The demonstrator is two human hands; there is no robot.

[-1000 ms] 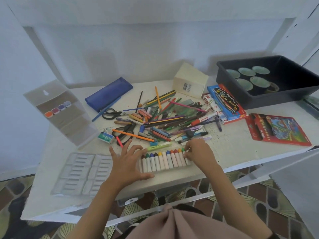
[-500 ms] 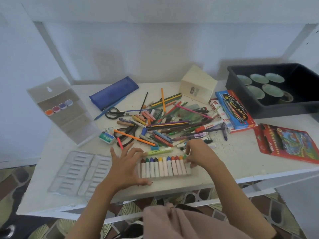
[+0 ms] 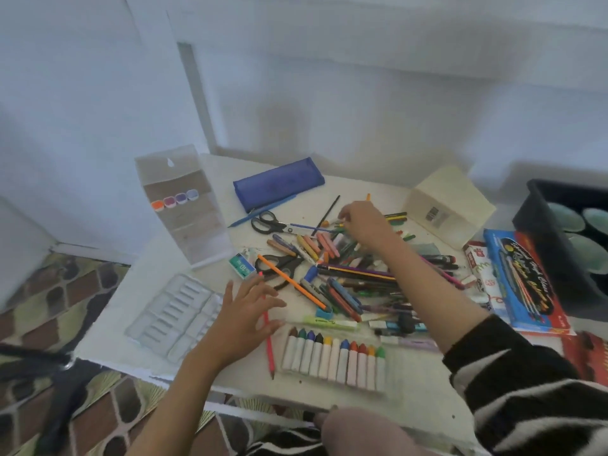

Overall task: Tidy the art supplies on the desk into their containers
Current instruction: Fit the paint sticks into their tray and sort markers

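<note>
A row of wax crayons point(image 3: 332, 357) lies side by side near the desk's front edge. Behind it spreads a heap of pencils, pens and markers point(image 3: 355, 278). My left hand point(image 3: 245, 319) has its fingers spread straight over a red pencil point(image 3: 269, 347), just left of the crayon row. My right hand point(image 3: 365, 225) reaches across the heap to its far side. Its fingertips dip among the pencils near a green tip; whether they hold anything is hidden.
A clear moulded tray point(image 3: 174, 314) lies at the front left, behind it a clear box with paint pots point(image 3: 184, 205). A blue pencil case point(image 3: 278, 182), two scissors point(image 3: 268, 222), a cream box point(image 3: 449, 205), a blue pencil pack point(image 3: 519, 278) and a black bin point(image 3: 539, 218) ring the heap.
My right hand left the right end of the crayon row and reached to the far side of the heap. My left hand drew slightly left of the row. The view swung and tilted.
</note>
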